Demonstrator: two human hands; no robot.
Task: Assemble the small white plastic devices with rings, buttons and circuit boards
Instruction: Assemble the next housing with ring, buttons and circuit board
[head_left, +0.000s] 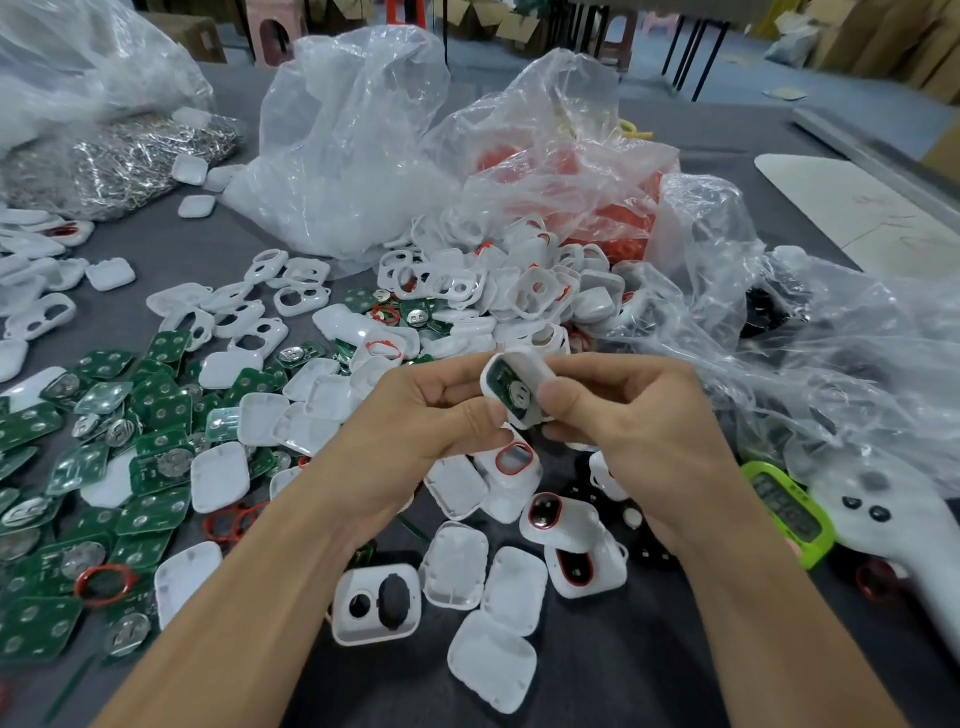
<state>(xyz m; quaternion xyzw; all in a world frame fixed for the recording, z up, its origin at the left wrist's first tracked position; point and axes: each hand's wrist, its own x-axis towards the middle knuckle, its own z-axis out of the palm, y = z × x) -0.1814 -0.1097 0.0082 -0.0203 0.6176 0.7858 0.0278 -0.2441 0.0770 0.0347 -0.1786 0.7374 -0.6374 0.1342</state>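
Both hands hold one white shell (519, 387) up above the surface (649, 675). The left hand (426, 415) pinches its bottom edge. The right hand (623, 410) curls round its side. A green board (505, 379) sits inside it.

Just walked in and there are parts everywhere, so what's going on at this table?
A person is assembling small white devices. The left hand and right hand together pinch one white shell with a green circuit board inside, above the grey table. Loose circuit boards lie heaped at left, white covers and red rings lie scattered nearby, and clear bags of parts sit behind.
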